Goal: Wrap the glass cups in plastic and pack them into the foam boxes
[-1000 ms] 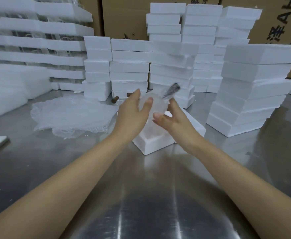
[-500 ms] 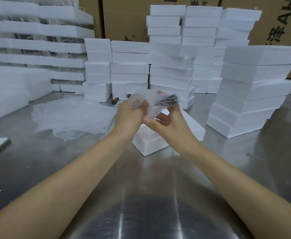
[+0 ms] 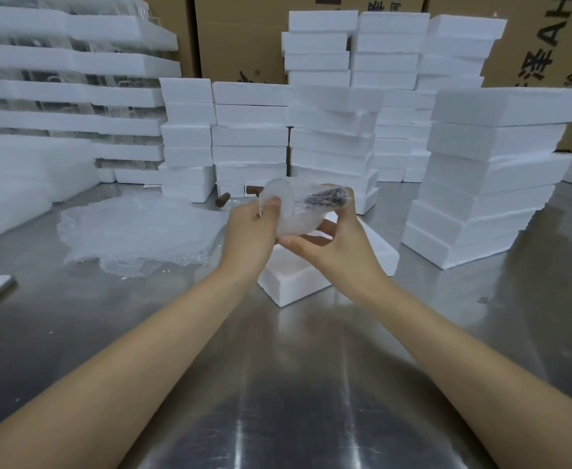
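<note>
Moved: over the last second the glass cup [image 3: 291, 214] has risen and turned onto its side, and both hands have closed on it.
Cup: in the air just above the open foam box [image 3: 294, 286], swathed in plastic [image 3: 279, 194].
Handling: probably light, rigid and breakable, with slippery film; best gripped round the body, not by loose film.
Left hand [image 3: 247, 231]: fingers pinch the plastic at the cup's left end.
Right hand [image 3: 340, 247]: curled round the right end, where something dark shows through.
Around: bubble sheets [image 3: 135, 228] on the steel table [image 3: 278, 384]; foam stacks [image 3: 487, 177] behind.
</note>
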Available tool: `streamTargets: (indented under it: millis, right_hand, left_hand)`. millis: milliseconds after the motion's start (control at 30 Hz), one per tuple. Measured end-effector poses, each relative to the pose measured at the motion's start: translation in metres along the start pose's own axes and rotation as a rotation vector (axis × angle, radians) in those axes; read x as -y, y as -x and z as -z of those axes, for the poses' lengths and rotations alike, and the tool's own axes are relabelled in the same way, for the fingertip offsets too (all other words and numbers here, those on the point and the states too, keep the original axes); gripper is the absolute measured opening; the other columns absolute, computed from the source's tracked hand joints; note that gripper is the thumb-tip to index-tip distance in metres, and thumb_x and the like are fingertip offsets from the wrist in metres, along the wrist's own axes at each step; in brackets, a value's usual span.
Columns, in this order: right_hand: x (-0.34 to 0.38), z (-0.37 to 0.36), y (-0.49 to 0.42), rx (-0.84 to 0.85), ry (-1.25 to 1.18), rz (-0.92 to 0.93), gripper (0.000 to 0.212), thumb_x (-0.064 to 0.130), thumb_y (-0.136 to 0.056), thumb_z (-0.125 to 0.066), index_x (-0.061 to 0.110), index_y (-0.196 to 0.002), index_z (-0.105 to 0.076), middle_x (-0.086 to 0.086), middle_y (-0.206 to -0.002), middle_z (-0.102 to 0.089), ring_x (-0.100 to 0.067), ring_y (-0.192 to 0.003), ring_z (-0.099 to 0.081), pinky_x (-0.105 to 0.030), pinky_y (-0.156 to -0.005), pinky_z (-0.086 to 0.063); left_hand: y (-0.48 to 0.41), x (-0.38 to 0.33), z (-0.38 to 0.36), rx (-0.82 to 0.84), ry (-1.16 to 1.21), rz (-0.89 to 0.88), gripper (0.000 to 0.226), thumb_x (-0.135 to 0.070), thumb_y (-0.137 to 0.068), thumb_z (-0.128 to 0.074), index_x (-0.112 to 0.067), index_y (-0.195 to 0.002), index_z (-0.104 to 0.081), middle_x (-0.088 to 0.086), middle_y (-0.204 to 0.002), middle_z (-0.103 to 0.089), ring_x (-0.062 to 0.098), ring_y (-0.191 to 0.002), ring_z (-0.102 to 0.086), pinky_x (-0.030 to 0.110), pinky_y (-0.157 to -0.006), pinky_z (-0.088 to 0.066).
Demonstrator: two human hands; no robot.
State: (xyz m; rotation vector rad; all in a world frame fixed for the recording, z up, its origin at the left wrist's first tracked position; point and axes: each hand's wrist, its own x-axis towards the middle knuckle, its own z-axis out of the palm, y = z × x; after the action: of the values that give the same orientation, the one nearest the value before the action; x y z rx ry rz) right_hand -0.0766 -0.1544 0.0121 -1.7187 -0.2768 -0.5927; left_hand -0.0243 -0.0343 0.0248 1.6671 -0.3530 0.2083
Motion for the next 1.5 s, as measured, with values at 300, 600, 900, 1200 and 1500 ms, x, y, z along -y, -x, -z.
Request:
streamTargets:
  millis: [300, 600, 900, 1200, 1500]
  right_hand:
    - [-0.007, 0.013, -0.008, -0.064, -0.183, -0.121, 0.048, 0.025, -0.072, -0.079, 0.018, -0.115, -0.058, -0.001, -0.11, -0.069, -0.017, -0.102, -0.067, -0.04, -0.094, -0.051]
    - [-0.003, 0.006, -0.005, -0.179, -0.007, 0.046, 0.063, 0.009, -0.067, -0.081, 0.028, -0.115, -0.046, 0.028, -0.098, -0.063, 0.001, -0.091, -0.064, -0.011, -0.075, -0.048]
    - [0.005, 0.007, -0.006, -0.014, 0.329, 0.013, 0.092, 0.027, -0.065, -0.085, 0.032, -0.136, -0.026, 0.025, -0.101, -0.052, 0.011, -0.094, -0.056, -0.004, -0.075, -0.042]
    - [0.01, 0.014, 0.001, 0.247, 0.92, -0.194, 0.018, 0.037, -0.083, -0.062, 0.027, -0.098, -0.065, 0.007, -0.103, -0.058, -0.012, -0.099, -0.057, -0.034, -0.082, -0.048]
    - [0.016, 0.011, 0.001, 0.311, 0.834, -0.189, 0.01, 0.019, -0.079, -0.061, 0.02, -0.08, -0.071, 0.004, -0.101, -0.066, -0.015, -0.089, -0.062, -0.039, -0.082, -0.053]
  left_hand:
    - [0.003, -0.013, 0.001, 0.073, 0.227, 0.051, 0.026, -0.032, -0.095, -0.054, -0.012, -0.102, -0.069, 0.0, -0.099, -0.069, 0.02, -0.099, -0.066, 0.03, -0.091, -0.051]
    - [0.008, -0.021, -0.001, 0.411, 0.578, 0.371, 0.034, -0.004, -0.098, -0.035, 0.015, -0.123, -0.048, 0.031, -0.12, -0.06, 0.035, -0.104, -0.065, 0.037, -0.088, -0.056]
    - [-0.002, -0.013, 0.007, 0.3, 0.561, 0.385, 0.032, 0.007, -0.094, -0.033, 0.014, -0.117, -0.054, 0.021, -0.094, -0.072, 0.022, -0.075, -0.073, 0.02, -0.056, -0.056]
    - [-0.031, 0.005, 0.047, 0.014, -0.196, 0.265, 0.012, -0.014, -0.088, -0.039, -0.01, -0.091, -0.05, 0.002, -0.056, -0.069, 0.006, -0.03, -0.041, 0.012, -0.032, -0.027]
    - [-0.029, 0.001, 0.048, 0.125, -0.601, 0.278, 0.056, -0.01, -0.079, -0.039, -0.012, -0.134, -0.048, -0.003, -0.053, -0.068, 0.018, -0.094, -0.058, 0.028, -0.067, -0.04]
